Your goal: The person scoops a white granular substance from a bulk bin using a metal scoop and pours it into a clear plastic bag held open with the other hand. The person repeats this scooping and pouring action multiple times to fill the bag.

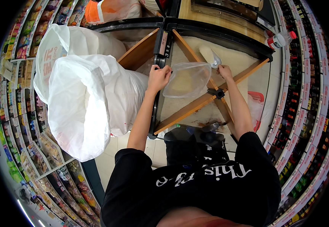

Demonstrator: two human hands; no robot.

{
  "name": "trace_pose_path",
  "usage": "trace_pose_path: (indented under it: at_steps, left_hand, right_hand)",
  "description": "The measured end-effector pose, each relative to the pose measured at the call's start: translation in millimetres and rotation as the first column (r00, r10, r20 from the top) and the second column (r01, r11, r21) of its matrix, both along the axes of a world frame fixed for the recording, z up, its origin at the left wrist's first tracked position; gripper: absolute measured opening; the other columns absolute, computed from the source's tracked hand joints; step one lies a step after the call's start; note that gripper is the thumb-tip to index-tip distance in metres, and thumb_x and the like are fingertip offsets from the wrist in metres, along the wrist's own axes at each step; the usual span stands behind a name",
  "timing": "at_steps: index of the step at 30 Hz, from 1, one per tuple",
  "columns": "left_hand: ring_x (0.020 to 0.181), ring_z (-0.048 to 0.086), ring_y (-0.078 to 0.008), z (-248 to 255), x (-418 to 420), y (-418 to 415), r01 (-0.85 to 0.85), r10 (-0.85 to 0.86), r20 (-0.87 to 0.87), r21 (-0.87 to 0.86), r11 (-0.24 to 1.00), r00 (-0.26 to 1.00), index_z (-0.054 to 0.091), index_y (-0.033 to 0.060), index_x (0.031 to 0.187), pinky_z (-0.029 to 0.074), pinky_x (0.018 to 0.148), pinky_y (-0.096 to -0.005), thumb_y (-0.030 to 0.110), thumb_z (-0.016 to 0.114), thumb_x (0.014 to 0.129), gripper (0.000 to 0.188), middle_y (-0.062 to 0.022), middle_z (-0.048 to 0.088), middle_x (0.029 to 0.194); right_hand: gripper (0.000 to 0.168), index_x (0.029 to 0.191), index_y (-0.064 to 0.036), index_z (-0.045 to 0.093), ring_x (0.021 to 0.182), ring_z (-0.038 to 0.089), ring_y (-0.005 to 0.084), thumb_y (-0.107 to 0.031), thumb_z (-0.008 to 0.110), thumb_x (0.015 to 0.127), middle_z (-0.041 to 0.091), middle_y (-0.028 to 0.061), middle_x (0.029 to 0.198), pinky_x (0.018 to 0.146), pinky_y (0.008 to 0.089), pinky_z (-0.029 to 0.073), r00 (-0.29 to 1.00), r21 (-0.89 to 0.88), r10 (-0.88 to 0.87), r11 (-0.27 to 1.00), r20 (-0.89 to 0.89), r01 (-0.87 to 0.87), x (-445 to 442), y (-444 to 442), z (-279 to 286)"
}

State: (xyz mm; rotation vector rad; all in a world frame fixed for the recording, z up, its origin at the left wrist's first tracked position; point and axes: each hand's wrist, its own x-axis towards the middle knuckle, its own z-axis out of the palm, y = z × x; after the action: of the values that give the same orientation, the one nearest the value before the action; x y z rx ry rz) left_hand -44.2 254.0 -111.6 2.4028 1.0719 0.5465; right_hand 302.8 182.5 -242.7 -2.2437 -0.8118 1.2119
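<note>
My left hand (159,76) grips the edge of a clear plastic bag (190,79), which hangs spread over a bin divided by crossed wooden boards. My right hand (224,71) holds the handle end of a metal scoop (216,60) at the right side of the bag. White grain that looks like rice (207,54) fills the scoop's bowl, above the pale grain (238,56) in the bin's far section. Whether my right fingers also touch the bag cannot be told. A second scoop (210,126) lies in the near section.
Large open white woven sacks (124,93) stand left of the bin. The bin has a black rim (215,27) and wooden dividers (249,69). A capped plastic bottle (279,40) is at its far right corner, a red basket (256,96) beyond its right side. Stocked shelves flank both sides.
</note>
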Motion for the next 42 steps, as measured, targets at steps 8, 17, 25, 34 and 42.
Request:
trace_pose_path:
  at_steps: [8,17,25,34,42]
  left_hand:
    - [0.066,0.061,-0.0207,4.9,-0.3,-0.7,0.007,-0.007,-0.052,-0.010,1.000,0.999,0.058,0.0079,0.083,0.036,0.079,-0.0328,0.011,0.058,0.082,0.003,-0.0050,0.066,0.069]
    - [0.065,0.061,-0.0204,4.1,0.5,-0.4,0.015,-0.014,-0.034,0.017,1.000,0.999,0.058,0.0081,0.082,0.036,0.078,-0.0321,0.011,0.058,0.082,0.003,-0.0049,0.065,0.067]
    - [0.065,0.061,-0.0206,0.3,-1.2,-0.2,0.014,-0.013,-0.022,0.017,1.000,1.000,0.058,0.0082,0.082,0.036,0.079,-0.0322,0.012,0.059,0.081,0.004,-0.0048,0.065,0.067]
    - [0.066,0.061,-0.0205,-0.8,-2.6,0.0,0.025,-0.025,-0.001,0.026,0.999,1.000,0.058,0.0085,0.083,0.036,0.079,-0.0324,0.012,0.059,0.081,0.005,-0.0046,0.066,0.068]
    - [0.066,0.061,-0.0201,0.6,-2.9,0.6,0.022,-0.022,-0.007,0.013,1.000,1.000,0.058,0.0086,0.083,0.035,0.079,-0.0321,0.013,0.058,0.081,0.004,-0.0047,0.066,0.068]
  right_hand:
    - [0.027,0.082,-0.003,0.061,0.056,0.049,0.0080,-0.027,0.049,0.086,0.063,0.0025,0.067,0.049,0.0230,0.034,0.945,0.161,-0.092,0.976,-0.314,0.148,-6.8,-4.9,22.0]
    - [0.023,0.078,-0.003,0.060,0.057,0.048,0.0076,-0.021,0.050,0.087,0.058,0.0003,0.066,0.053,0.0226,0.035,0.964,0.277,-0.160,0.936,-0.212,0.216,-2.3,-24.9,49.3]
    - [0.028,0.079,0.004,0.061,0.057,0.051,0.0122,-0.022,0.052,0.084,0.056,0.0040,0.063,0.057,0.0294,0.041,0.992,0.394,0.062,0.919,-0.108,-0.015,-17.5,-60.9,142.3]
    - [0.028,0.081,0.003,0.066,0.071,0.062,0.0353,-0.021,0.052,0.080,0.064,0.0213,0.073,0.067,0.0411,0.048,0.853,0.056,0.509,0.854,0.118,-0.517,-70.2,-76.2,198.7]
    - [0.031,0.070,0.002,0.067,0.074,0.065,0.0340,-0.022,0.052,0.084,0.065,0.0186,0.070,0.074,0.0412,0.049,0.737,-0.176,0.619,0.785,0.272,-0.594,-89.8,-72.5,169.2]
